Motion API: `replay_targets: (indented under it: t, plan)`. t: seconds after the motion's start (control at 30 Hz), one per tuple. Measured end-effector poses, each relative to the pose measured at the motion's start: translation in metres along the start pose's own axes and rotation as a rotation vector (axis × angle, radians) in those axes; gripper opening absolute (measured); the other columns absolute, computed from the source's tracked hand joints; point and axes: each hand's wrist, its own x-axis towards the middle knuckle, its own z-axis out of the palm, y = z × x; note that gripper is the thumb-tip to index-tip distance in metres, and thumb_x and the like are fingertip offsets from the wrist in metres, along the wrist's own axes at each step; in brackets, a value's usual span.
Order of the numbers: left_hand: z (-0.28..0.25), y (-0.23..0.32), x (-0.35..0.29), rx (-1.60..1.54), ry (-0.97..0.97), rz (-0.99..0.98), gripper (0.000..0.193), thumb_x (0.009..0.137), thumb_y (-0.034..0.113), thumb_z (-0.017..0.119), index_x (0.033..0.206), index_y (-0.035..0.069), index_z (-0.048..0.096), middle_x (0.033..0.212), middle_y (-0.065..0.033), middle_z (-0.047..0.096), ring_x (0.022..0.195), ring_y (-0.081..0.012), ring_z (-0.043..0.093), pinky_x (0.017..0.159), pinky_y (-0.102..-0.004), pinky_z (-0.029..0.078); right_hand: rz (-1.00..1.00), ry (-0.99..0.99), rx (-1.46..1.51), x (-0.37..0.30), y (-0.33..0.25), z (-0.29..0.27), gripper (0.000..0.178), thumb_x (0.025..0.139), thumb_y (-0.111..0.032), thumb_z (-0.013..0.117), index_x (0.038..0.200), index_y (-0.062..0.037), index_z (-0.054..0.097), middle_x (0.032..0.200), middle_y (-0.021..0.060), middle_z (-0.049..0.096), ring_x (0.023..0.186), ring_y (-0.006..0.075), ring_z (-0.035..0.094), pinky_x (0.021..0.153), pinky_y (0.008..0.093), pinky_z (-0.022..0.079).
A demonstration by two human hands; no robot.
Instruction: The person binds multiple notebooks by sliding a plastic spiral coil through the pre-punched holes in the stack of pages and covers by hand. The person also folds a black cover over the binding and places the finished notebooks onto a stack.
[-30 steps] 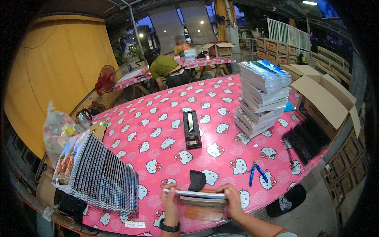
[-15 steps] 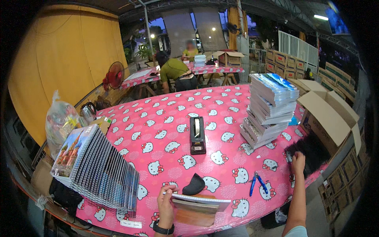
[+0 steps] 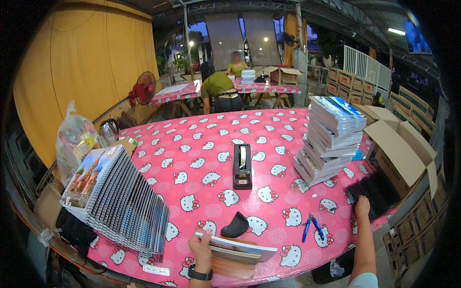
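Note:
My left hand (image 3: 200,249), with a dark watch on its wrist, grips the left end of a thin unbound book (image 3: 242,246), tilted over a brown wooden block (image 3: 233,267). At the right, my right hand (image 3: 362,207) has its fingers curled at the edge of a heap of black plastic binding coils (image 3: 382,196); what the fingertips hold is hidden. A curved black pad-like piece (image 3: 235,225) lies just beyond the book. Blue-handled pliers (image 3: 313,228) rest partly spread between my hands.
Left stands a tall stack of spiral-bound notebooks (image 3: 129,206); a stack of unbound books (image 3: 331,144) rises at the right. A black tape dispenser (image 3: 242,168) sits mid-table. Beyond the coils is an open carton (image 3: 401,149). Two people work at a far table (image 3: 269,89).
The book in my left hand has tipped, its top edge turning and pages fanning slightly. My right hand has shifted a little down, onto the coil heap's edge. The view has shifted slightly.

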Motion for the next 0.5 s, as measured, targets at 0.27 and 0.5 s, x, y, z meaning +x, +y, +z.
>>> replay_targets:
  t: [0.27,0.5]
  plan:
    - [-0.027,0.035,0.014,-0.039,0.059,0.024,0.02,0.088,0.016,0.046,0.085,0.0,0.057,0.07,-0.0056,0.057,0.065,-0.0105,0.052,0.061,-0.023,0.041,0.092,0.163,0.207,-0.006,-0.03,-0.1,0.017,0.076,0.001,0.048,0.092,-0.0015,0.052,0.089,0.02,0.057,0.089,0.0383,0.054,0.077,0.046,0.043]
    - [-0.025,0.045,0.01,0.085,0.152,0.137,0.045,0.094,0.022,0.035,0.131,-0.004,0.036,0.125,-0.0198,0.049,0.117,-0.0246,0.046,0.1,-0.034,0.032,-0.054,-0.108,1.082,-0.063,-0.128,-0.232,0.015,0.09,-0.015,0.045,0.097,-0.0025,0.051,0.075,0.0022,0.049,0.068,0.0105,0.048,0.061,0.0231,0.037]
